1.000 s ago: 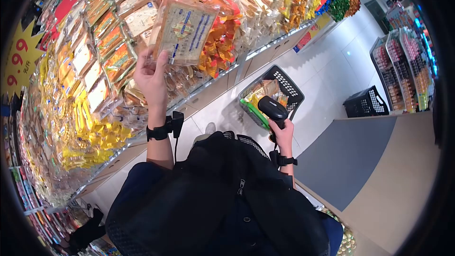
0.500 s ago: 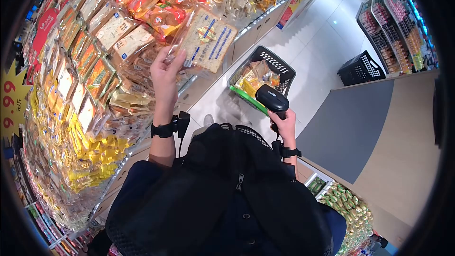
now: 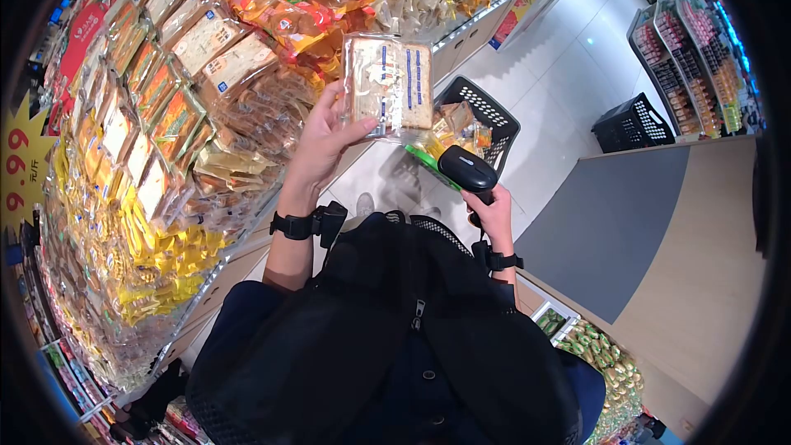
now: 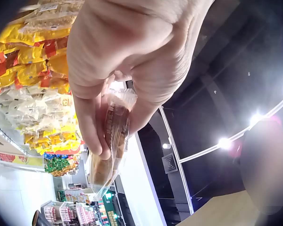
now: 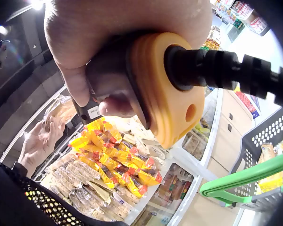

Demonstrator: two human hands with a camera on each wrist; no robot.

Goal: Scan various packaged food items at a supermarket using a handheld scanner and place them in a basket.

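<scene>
The bread pack point(image 3: 387, 86) is held up in the air in front of the shelf, above and to the left of the scanner point(image 3: 467, 170), printed face turned toward the person. Its long axis runs roughly left to right in the head view, with the blue stripes upright. The left hand point(image 3: 323, 144) grips it at the lower left corner — thumb on the front, fingers point(image 4: 92, 127) curled behind, as the left wrist view shows the clear wrap pinched between them. The scanner sits below and right of the pack, near but apart from it, its head tilted up toward the pack's underside. The right hand point(image 3: 494, 216) is wrapped tight round the scanner's grip point(image 5: 132, 84), a thick cable running out of the yellow base. So the left hand has the pack and the right is the nearer of the two to the basket point(image 3: 486, 119), which stands on the floor just behind the scanner, already holding some packs

To the left rises a sloped shelf point(image 3: 165, 115) crowded with bagged bread and snacks — a yellow price star point(image 3: 25, 169) at its far edge. White floor tiles point(image 3: 568, 74) stretch beyond, with a second, black basket point(image 3: 630, 124) and display racks point(image 3: 692, 58) further right
</scene>
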